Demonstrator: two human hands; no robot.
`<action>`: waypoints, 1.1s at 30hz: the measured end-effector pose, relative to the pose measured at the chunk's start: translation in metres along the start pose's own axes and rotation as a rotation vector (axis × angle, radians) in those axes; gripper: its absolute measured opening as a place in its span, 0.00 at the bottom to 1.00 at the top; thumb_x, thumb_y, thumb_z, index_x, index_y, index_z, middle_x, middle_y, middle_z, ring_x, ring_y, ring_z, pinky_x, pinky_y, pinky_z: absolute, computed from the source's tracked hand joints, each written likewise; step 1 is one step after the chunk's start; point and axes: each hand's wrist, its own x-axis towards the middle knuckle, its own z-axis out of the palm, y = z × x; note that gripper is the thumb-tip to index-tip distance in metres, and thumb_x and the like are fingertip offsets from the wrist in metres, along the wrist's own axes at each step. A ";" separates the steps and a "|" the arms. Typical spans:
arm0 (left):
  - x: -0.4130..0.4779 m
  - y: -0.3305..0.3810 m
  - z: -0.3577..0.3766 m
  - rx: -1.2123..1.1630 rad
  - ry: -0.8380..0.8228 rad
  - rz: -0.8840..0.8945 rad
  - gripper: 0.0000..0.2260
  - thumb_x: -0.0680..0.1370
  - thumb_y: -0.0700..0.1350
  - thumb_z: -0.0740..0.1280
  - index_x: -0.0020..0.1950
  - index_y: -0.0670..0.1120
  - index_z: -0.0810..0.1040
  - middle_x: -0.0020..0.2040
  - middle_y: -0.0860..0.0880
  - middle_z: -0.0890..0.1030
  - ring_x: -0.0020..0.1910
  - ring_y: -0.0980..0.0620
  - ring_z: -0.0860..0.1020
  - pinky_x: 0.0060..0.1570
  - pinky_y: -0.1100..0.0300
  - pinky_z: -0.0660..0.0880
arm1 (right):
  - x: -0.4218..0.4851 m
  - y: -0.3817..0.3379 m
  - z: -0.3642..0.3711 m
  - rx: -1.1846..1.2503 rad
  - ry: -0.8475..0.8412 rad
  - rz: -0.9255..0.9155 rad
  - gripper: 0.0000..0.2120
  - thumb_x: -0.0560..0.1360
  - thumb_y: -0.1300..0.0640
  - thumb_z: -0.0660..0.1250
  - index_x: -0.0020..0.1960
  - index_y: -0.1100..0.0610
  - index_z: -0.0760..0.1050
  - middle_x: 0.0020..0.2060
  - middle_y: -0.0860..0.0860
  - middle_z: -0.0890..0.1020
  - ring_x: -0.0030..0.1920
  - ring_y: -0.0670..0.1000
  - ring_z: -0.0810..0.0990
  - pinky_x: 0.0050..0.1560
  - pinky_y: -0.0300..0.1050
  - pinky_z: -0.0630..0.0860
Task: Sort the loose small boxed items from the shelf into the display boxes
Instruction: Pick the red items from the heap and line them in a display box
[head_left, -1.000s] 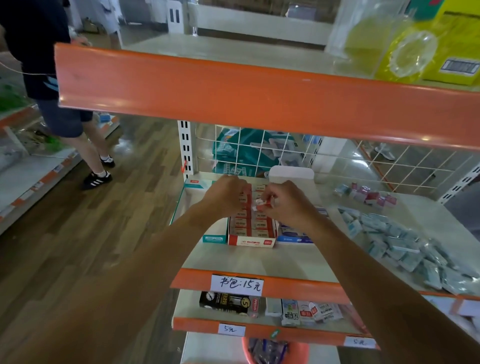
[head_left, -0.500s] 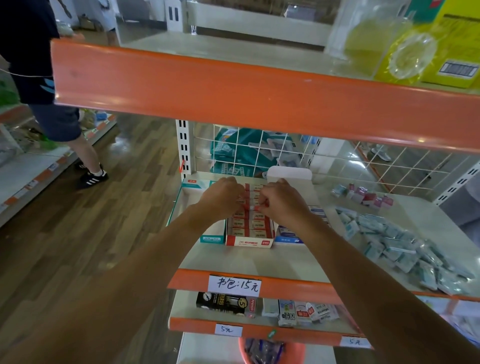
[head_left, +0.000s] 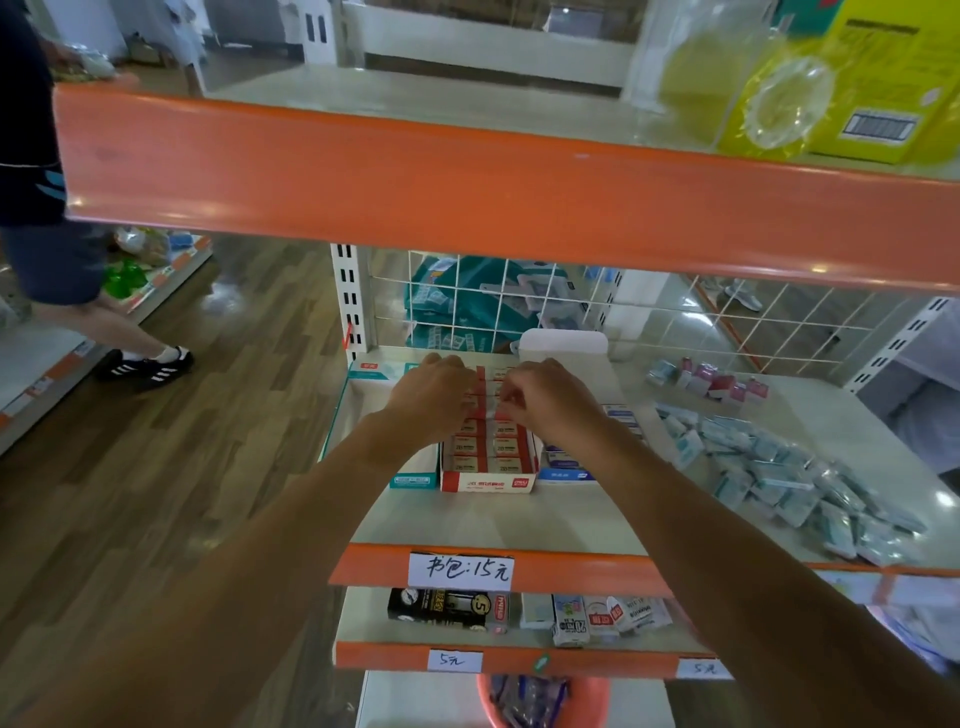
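- Two hands are working over the red display box (head_left: 488, 482). It is sitting on the middle shelf (head_left: 493, 525) between a teal display box (head_left: 411, 480) and a blue display box (head_left: 563, 474), the three side by side.
- We are reaching the left hand (head_left: 431, 397) over the left column of the red display box, with the fingers bent down onto the packed rows. We cannot tell whether it is gripping anything, because the back of the hand is hiding the fingertips.
- We are pinching a small boxed item (head_left: 497, 412) with the right hand (head_left: 550, 402), thumb and fingers curled around it, at the centre of the red display box, just above the rows.
- Red-and-white items are filling the visible near part of the red display box in two columns.
- Loose pale-blue wrapped items (head_left: 779, 478) are lying in a pile on the same shelf, to the right of the display boxes.
- A smaller pink group (head_left: 711, 382) is lying behind that pile, near the wire mesh back (head_left: 753, 322).
- A white box (head_left: 563, 340) is standing behind the red display box.
- A handwritten price label (head_left: 461, 570) is hanging on the orange shelf edge, and a black box (head_left: 441, 605) is lying on the shelf below.
- Another person (head_left: 52, 249) is standing in the aisle to the left.
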 end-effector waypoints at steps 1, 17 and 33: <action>0.000 0.001 0.000 0.022 -0.003 0.005 0.15 0.79 0.48 0.64 0.65 0.52 0.76 0.60 0.50 0.75 0.58 0.50 0.70 0.51 0.56 0.74 | -0.001 0.000 0.000 0.013 -0.006 -0.001 0.10 0.77 0.51 0.68 0.55 0.54 0.79 0.53 0.51 0.82 0.49 0.52 0.80 0.54 0.48 0.78; 0.037 0.127 0.015 0.096 0.111 0.160 0.15 0.79 0.50 0.63 0.65 0.49 0.74 0.63 0.46 0.72 0.63 0.45 0.69 0.59 0.49 0.71 | -0.056 0.126 -0.038 -0.172 0.171 0.233 0.17 0.79 0.46 0.61 0.65 0.50 0.73 0.61 0.53 0.78 0.61 0.57 0.74 0.60 0.55 0.73; 0.075 0.263 0.054 0.135 0.030 0.204 0.16 0.80 0.47 0.60 0.67 0.45 0.70 0.62 0.42 0.71 0.62 0.42 0.69 0.57 0.48 0.71 | -0.090 0.276 -0.062 0.024 0.022 0.452 0.22 0.77 0.63 0.57 0.69 0.48 0.71 0.67 0.53 0.72 0.65 0.58 0.70 0.65 0.53 0.70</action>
